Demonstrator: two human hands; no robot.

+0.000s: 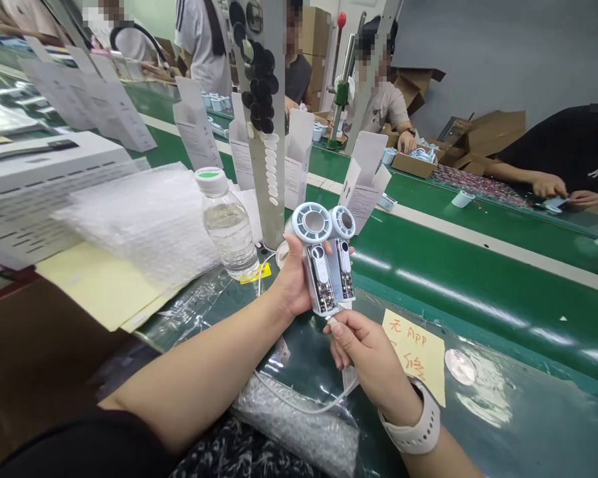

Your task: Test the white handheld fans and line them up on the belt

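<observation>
Two light-blue handheld fans, a nearer one [320, 265] and one just behind it [345, 262], stand side by side in my left hand [295, 282], whose fingers wrap round them. Both have round heads and exposed circuit boards on their handles. My right hand [353, 342] is closed around a white cable plug [331, 320] at the bottom end of the nearer fan. From there the white cable [319, 410] loops below my hands. Whether the plug sits inside the fan cannot be made out.
A water bottle [228, 226] stands left of a metal post [268, 166]. Bubble wrap [299, 425] lies in front, a yellow note [418, 352] at right. White boxes [366, 179] line the green conveyor [428, 255]. Several people work beyond it.
</observation>
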